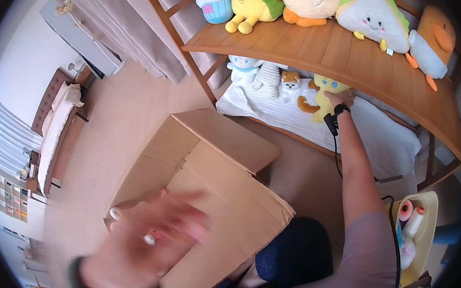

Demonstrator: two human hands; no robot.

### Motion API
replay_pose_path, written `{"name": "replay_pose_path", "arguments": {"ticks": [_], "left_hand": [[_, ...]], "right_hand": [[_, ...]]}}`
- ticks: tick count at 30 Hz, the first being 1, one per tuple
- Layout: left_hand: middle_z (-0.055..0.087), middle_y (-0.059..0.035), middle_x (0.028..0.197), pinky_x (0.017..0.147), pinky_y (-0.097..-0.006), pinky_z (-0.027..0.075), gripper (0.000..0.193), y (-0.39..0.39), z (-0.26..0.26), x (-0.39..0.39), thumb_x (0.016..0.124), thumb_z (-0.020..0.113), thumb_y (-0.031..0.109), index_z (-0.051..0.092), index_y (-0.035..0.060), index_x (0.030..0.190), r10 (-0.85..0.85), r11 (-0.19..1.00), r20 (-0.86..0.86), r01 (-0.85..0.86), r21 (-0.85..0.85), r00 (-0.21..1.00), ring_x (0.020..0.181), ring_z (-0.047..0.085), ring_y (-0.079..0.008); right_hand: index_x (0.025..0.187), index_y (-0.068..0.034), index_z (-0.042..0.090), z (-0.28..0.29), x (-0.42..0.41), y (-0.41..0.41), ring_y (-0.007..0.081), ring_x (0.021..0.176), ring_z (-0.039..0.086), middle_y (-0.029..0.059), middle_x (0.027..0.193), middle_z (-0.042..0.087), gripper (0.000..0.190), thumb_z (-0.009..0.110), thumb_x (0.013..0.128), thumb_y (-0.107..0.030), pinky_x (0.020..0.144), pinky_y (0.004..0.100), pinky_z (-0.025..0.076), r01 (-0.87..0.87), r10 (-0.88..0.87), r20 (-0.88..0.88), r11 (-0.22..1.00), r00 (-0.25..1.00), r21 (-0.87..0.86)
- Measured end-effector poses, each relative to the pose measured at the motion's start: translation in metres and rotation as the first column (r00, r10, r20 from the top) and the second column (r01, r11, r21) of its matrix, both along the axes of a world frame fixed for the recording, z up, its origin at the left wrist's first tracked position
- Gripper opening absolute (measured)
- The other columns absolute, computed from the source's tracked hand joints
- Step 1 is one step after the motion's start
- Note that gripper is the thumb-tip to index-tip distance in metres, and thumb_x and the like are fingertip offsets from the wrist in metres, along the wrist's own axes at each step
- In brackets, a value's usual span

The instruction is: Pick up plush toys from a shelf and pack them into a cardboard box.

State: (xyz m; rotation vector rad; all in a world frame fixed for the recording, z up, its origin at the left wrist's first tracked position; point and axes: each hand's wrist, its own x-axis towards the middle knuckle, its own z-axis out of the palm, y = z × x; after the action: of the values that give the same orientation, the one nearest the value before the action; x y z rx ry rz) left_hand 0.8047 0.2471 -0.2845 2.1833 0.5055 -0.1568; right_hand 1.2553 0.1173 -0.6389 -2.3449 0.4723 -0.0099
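Note:
My right hand (342, 97) reaches under the upper shelf and grips a yellow plush toy (324, 102) with blue eyes by its side. The upper shelf's edge cuts off part of its head. To the left of that toy are a brown-and-white plush toy (290, 83), a white plush toy (268, 76) and a white blue-eyed plush doll (243, 70). Blurred by motion, my left hand (172, 225) is over an open cardboard box (227, 209), its fingers apart, with no object visible in its grasp. Small items inside the box are mostly hidden behind it.
Several plush toys, among them a sandwich-shaped one (375, 19), stand on the wooden upper shelf (308, 42). White cloth (380, 132) covers the lower shelf. A cream bin (429, 217) with bottles and rolls is at my right. A bed (59, 112) stands far left.

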Motion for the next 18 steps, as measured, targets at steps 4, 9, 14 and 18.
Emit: {"name": "replay_pose_path", "arguments": {"ticks": [4, 9, 14, 18], "left_hand": [[0.059, -0.0063, 0.087, 0.075, -0.0258, 0.042, 0.042, 0.064, 0.023, 0.011, 0.079, 0.06, 0.016, 0.045, 0.0011, 0.115, 0.201, 0.975, 0.157, -0.213, 0.067, 0.967, 0.079, 0.055, -0.0138], [0.043, -0.0159, 0.12, 0.095, -0.0326, 0.03, 0.1, 0.088, -0.05, -0.061, 0.062, 0.075, 0.035, 0.014, 0.0028, 0.133, -0.108, 0.993, -0.589, 0.061, -0.098, 0.801, 0.112, 0.04, -0.023], [0.039, -0.0275, 0.119, 0.091, -0.033, 0.034, 0.109, 0.077, -0.11, -0.086, 0.059, 0.072, 0.049, 0.009, -0.0024, 0.132, -0.332, 0.919, -0.572, 0.394, -0.017, 0.75, 0.107, 0.044, -0.0345], [0.044, -0.028, 0.112, 0.087, -0.0349, 0.037, 0.109, 0.086, -0.15, -0.107, 0.056, 0.074, 0.046, 0.01, -0.0015, 0.131, -0.294, 0.909, -0.516, 0.402, 0.108, 0.804, 0.101, 0.047, -0.037]], "right_hand": [[0.128, -0.005, 0.025, -0.06, 0.027, -0.017, 0.0302, 0.1, 0.053, 0.0179, 0.109, 0.054, 0.091, 0.074, 0.056, -0.031, 0.09, 0.0305, 0.039, -0.003, -0.029, 0.186, 0.986, 0.982, 0.169], [0.105, -0.002, 0.053, -0.077, 0.029, -0.013, 0.0286, 0.095, 0.056, 0.0178, 0.1, 0.058, 0.056, 0.072, 0.058, -0.026, 0.082, 0.0312, 0.044, -0.28, 0.211, 0.188, 0.8, 0.959, 0.53], [0.1, -0.001, 0.056, -0.039, -0.017, 0.006, 0.0229, 0.089, 0.058, 0.0124, 0.097, 0.059, 0.046, 0.07, 0.062, -0.022, 0.076, 0.0314, 0.046, -0.299, 0.285, 0.154, 0.585, 0.946, 0.754], [0.108, -0.002, 0.05, 0.044, -0.098, 0.027, 0.0194, 0.088, 0.057, 0.0086, 0.099, 0.057, 0.042, 0.065, 0.072, -0.019, 0.074, 0.0308, 0.047, -0.349, 0.67, 0.116, 0.224, 0.734, 0.91]]}}
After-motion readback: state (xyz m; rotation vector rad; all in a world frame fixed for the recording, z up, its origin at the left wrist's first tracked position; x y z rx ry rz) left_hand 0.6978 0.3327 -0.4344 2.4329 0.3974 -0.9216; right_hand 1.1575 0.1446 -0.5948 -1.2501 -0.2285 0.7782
